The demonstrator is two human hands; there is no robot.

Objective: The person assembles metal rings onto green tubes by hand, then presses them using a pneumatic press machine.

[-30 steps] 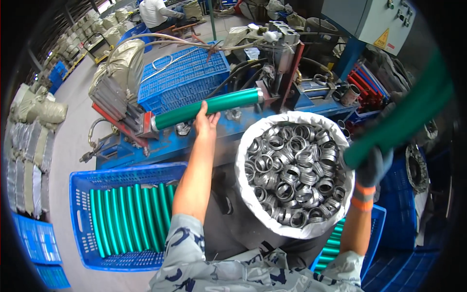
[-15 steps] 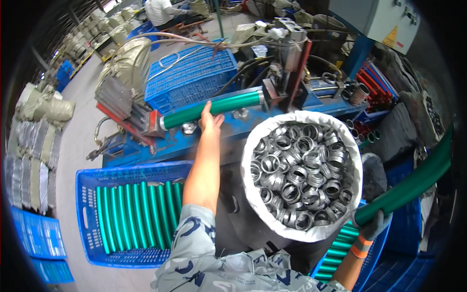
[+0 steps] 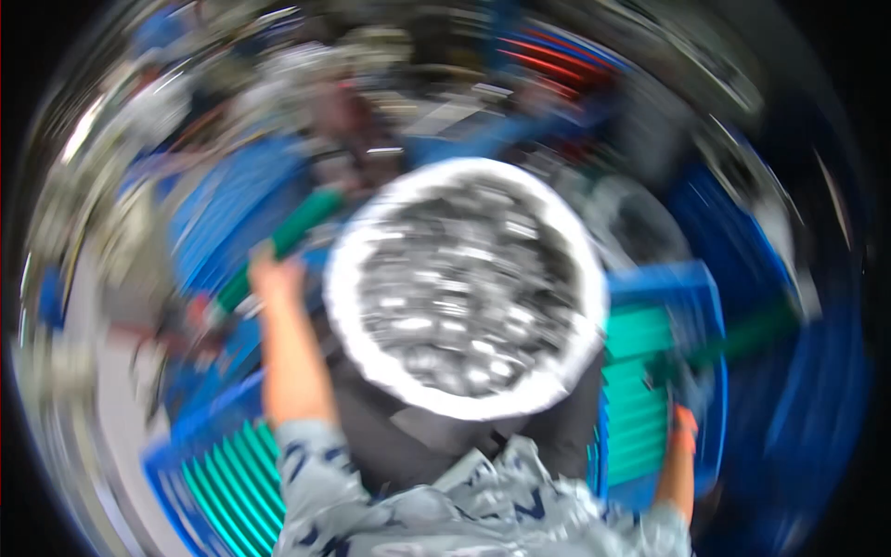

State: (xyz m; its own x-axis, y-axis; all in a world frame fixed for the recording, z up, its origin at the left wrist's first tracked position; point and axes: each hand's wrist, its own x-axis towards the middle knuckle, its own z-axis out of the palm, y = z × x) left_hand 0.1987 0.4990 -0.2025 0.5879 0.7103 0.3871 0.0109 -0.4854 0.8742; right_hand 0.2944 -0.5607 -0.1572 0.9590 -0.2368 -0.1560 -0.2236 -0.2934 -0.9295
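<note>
Head view: hands [image 3: 276, 277] [image 3: 691, 382] seem clear of white sack's rim [image 3: 464, 407].

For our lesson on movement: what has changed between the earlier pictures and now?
The right hand has come down with its green tube, now above the right-hand blue crate; the view swung right and blurred. Nothing was visibly grasped or released. The left hand stays on another green tube; the white ring-filled bag stays too.

The person wears a pale grey short-sleeved shirt [image 3: 445, 515] with dark blue marks; a grey glove [image 3: 690, 382] with an orange cuff [image 3: 685, 420] covers the right hand [image 3: 689, 390].
</note>
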